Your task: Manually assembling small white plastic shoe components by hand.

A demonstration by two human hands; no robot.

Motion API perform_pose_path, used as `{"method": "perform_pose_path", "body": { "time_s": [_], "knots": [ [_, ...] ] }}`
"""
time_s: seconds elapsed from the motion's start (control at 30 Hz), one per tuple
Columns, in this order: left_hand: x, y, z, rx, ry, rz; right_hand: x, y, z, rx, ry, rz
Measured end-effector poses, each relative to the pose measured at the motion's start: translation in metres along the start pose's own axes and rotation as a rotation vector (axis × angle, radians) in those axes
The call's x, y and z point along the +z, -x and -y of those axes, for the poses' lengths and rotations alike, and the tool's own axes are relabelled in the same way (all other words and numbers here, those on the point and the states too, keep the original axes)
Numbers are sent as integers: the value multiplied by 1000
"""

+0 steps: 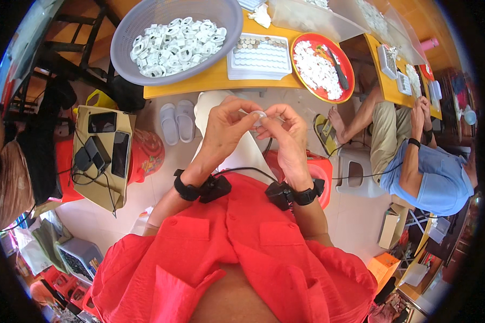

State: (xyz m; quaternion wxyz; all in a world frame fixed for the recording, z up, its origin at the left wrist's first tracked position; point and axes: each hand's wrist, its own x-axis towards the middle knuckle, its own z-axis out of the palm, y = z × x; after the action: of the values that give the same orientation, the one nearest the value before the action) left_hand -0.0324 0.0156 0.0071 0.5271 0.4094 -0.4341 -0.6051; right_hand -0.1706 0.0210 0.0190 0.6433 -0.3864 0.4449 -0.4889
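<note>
Just in front of the table's near edge, my left hand [224, 128] and my right hand [288, 134] meet over my lap. Both pinch a small white rounded plastic piece [260, 115] between thumbs and fingertips; the fingers partly cover it. Beyond my hands lies a stack of white ribbed trays [260, 60], with a row of small round metallic discs [258, 43] along the top one. A grey-purple basket [125, 51] at the left holds many white ring-shaped plastic parts [180, 46]. On the right, a red round tray [346, 56] carries small white pieces and a black-handled tool [341, 78].
The yellow table [210, 79] spans the far side, with a clear plastic bin [318, 21] at its back. Slippers [178, 123] lie on the floor. A cardboard box [99, 183] holds phones and a cable. Another person [428, 177] sits at a table on the right.
</note>
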Motion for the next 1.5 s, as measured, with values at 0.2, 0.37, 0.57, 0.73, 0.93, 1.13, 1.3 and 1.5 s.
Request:
{"method": "perform_pose_path", "body": {
  "time_s": [0.2,0.37,0.57,0.73,0.93,1.13,1.3,1.5],
  "knots": [
    [-3,2,3,37,-96,-18,5,-1,-3,11,-47,-5],
    [-2,3,3,30,-110,-32,5,-3,-15,5,-104,-35],
    [-7,3,14,28,-106,-50,10,-5,-26,-93,3,-67],
    [-6,5,20,30,-110,-54,9,-4,-27,-52,-25,-49],
    [-1,6,21,54,-150,-46,8,-2,-32,-18,-126,-95],
    [-4,6,29,61,-217,-49,7,0,-47,-117,-11,-109],
    [-3,10,32,27,-171,-39,6,4,-43,-63,-81,-112],
    [-5,7,26,-26,-33,51,3,4,-34,7,-243,-113]
  ]
}}
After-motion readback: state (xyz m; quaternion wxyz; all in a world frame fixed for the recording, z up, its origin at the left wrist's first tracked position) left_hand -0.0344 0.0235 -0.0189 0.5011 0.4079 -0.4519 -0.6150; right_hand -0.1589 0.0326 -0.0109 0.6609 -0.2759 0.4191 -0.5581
